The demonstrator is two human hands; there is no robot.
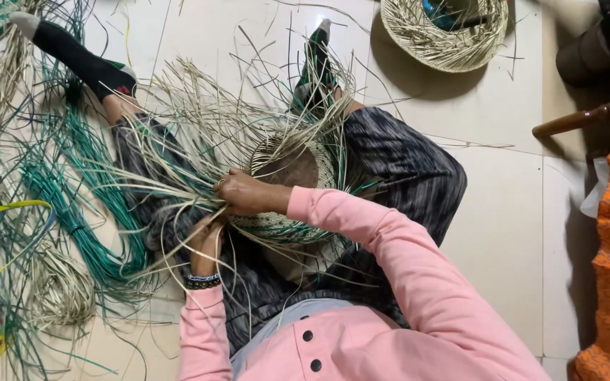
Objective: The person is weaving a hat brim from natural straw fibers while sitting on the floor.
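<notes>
On your lap, the half-woven basket [287, 187] lies tipped on its side, open mouth toward the camera, loose pale straw strands [178, 134] fanning out from its rim toward your knees. Your right hand [243, 192] is at the rim's left edge, fingers curled shut on a bunch of those strands. Your left hand [206, 241] sits just below it, fingers closed around strands too; which ones exactly, can't tell, too much overlap. Looks like mid-weave on the rim. Next move probably needs one strand singled out and tucked across its neighbours while the right keeps tension. Green strands [86, 204] lie on the floor to your left, near your knee. A second straw basket [446, 32] sits well apart, top of view.
</notes>
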